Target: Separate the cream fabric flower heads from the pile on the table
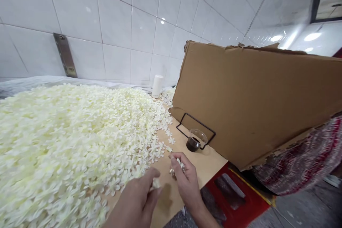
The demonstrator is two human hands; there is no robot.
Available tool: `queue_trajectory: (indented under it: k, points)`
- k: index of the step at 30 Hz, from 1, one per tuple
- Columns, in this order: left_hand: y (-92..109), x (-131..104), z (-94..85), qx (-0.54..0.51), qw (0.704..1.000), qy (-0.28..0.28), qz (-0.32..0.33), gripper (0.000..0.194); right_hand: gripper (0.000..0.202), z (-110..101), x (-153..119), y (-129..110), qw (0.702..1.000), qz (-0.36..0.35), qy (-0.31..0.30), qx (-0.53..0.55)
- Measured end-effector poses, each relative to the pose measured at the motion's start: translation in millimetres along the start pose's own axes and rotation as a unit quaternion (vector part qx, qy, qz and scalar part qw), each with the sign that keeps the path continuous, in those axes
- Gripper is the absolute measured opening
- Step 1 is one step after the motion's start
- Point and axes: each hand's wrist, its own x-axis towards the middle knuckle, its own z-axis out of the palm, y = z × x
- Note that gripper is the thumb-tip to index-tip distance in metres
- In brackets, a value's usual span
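Observation:
A wide heap of pale cream artificial flower blossoms point(80, 131) covers the surface on the left. At the heap's near right edge is my left hand point(136, 197), its thumb and fingers closed on a white blossom point(156, 184). Just to its right, my right hand point(187, 181) is closed around a few small white blossoms point(181, 165), which show between its fingers. A tiny piece at its thumb and fingertip is too small to make out. The two hands are apart, over brown paper point(167, 206). Beyond my right hand stands a clear cup with dark contents point(193, 144).
A bent black wire frame point(200, 120) surrounds the cup. A large cardboard sheet point(248, 99) stands upright on the right. A white cylinder point(157, 86) stands at the back by the tiled wall point(114, 25). Below right is a red plastic piece point(243, 203) beside patterned cloth point(301, 164).

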Motion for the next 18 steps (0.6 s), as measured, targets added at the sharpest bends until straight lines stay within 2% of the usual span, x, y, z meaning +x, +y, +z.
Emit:
queue_trajectory:
  k: [2,4,6,8,10,12,15,16,18]
  points:
    - [14,16,-0.9,0.003,0.999,-0.030,-0.017,0.022,0.022,-4,-3,1,1.000,-0.027,0.011,0.008]
    - [21,30,3.4,0.051,0.996,-0.072,-0.023,0.023,0.018,-8,-5,4,0.995,-0.089,0.022,-0.039]
    - [22,43,9.5,0.105,0.990,-0.094,-0.029,0.025,0.017,-10,-5,10,0.987,-0.131,0.023,-0.089]
    - [20,53,13.2,0.136,0.986,-0.091,-0.031,0.027,0.018,-10,-6,18,0.979,-0.153,0.012,-0.132]
    - [19,60,11.2,0.157,0.982,-0.102,-0.021,0.030,0.019,-9,-6,26,0.970,-0.174,0.007,-0.172]
    - [20,66,2.1,0.178,0.975,-0.128,-0.017,0.031,0.022,-5,-6,34,0.961,-0.194,0.015,-0.196]
    - [25,80,-22.2,0.171,0.971,-0.168,-0.025,0.029,0.027,1,-5,45,0.950,-0.218,0.044,-0.220]
    - [26,89,-31.2,0.155,0.972,-0.173,-0.027,0.028,0.027,3,-4,48,0.942,-0.232,0.055,-0.234]
    - [26,114,-46.6,0.127,0.982,-0.138,-0.014,0.017,0.031,7,-3,53,0.922,-0.268,0.082,-0.267]
